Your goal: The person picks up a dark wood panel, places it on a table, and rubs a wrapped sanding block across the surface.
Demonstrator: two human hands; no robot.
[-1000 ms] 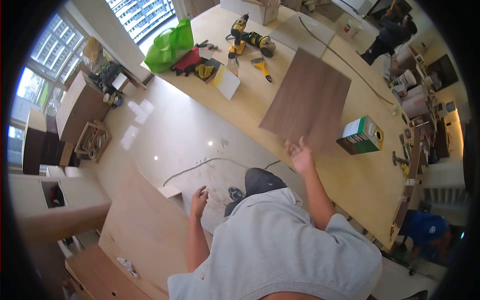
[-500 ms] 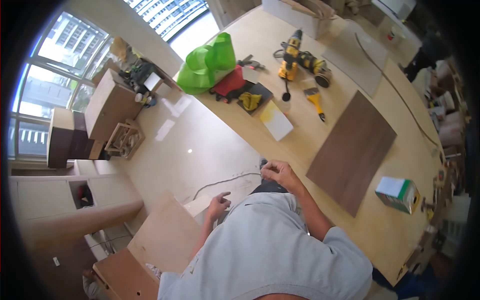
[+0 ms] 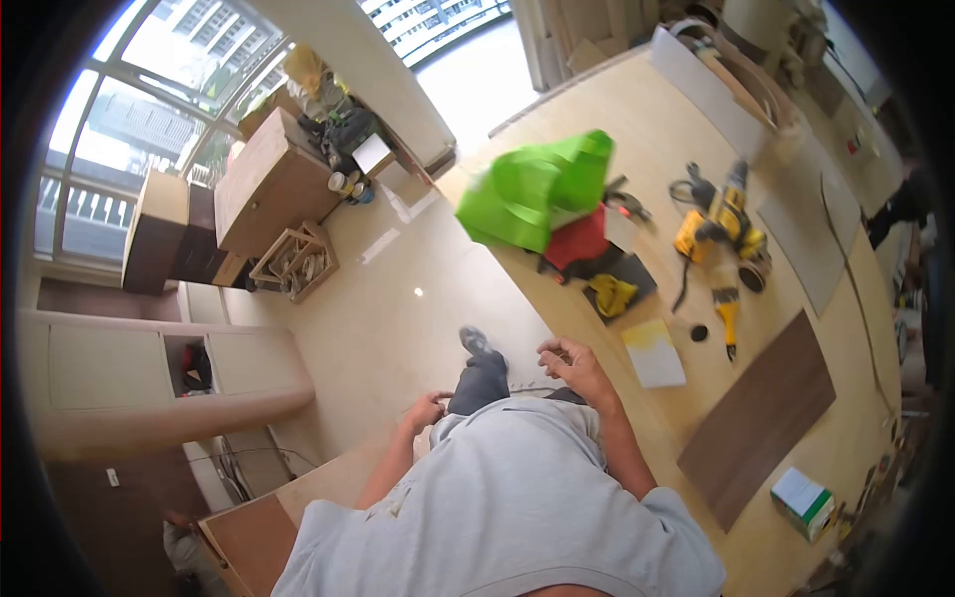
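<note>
My right hand hangs beside the table edge, with loosely bent fingers apart and nothing in them. The closest thing on the tabletop is a white pad with a yellow stain. My left hand is low by my left thigh, its fingers slightly curled and apart, holding nothing I can see. A paintbrush with a yellow handle lies past the pad, near a yellow and black cordless drill. On the table's near-left corner are a green bag, a red cloth-like item and a yellow cloth.
The wooden table runs along my right side, bearing a brown veneer sheet and a green-and-white can. Ahead on the tiled floor stand a wooden cabinet and a wooden crate. A board lies at lower left.
The view has turned and advanced along the table, so the bag and tools appear further right and lower. My right hand's fingers have loosened from a pinch. One foot now shows ahead.
</note>
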